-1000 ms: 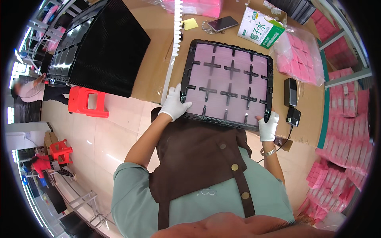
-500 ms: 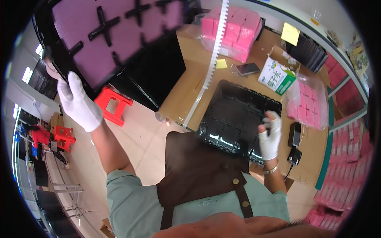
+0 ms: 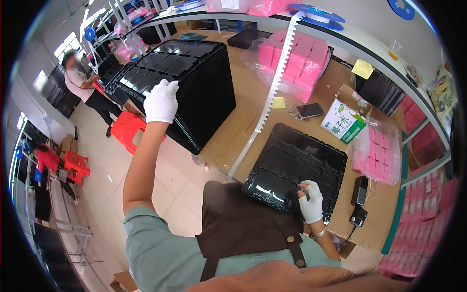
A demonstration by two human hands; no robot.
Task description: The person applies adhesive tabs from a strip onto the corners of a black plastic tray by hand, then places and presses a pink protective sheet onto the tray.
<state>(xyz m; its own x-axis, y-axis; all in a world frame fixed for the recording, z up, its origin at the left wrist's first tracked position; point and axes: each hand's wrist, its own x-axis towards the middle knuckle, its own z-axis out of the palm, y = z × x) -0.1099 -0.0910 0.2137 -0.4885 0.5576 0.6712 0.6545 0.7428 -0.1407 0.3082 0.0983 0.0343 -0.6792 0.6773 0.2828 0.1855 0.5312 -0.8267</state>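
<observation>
A tall stack of black plastic trays (image 3: 209,92) stands at the table's left end, its upper face glossy with raised cross-shaped ridges. My left hand (image 3: 161,102), in a white glove, has its fingers curled over the near rim of the top tray (image 3: 141,75). A single black tray (image 3: 292,160) lies in front of me at the table's near edge. Over its lower right part is my right hand (image 3: 312,202), gloved in white with thumb and forefinger tips bare. Those two fingers are slightly apart, with nothing visible between them.
Bagged pink foam blocks (image 3: 292,58), a phone (image 3: 310,111) and an open carton (image 3: 345,117) are on the table. A toothed white strip (image 3: 275,87) crosses the view. Black power adapters (image 3: 359,191) sit at right. A red stool (image 3: 127,130) and another person (image 3: 82,82) are at left.
The tilted tray with pink-purple panels in my left hand is no longer seen; that hand has moved right, onto the stack. My right hand has shifted left and nearer over the single tray.
</observation>
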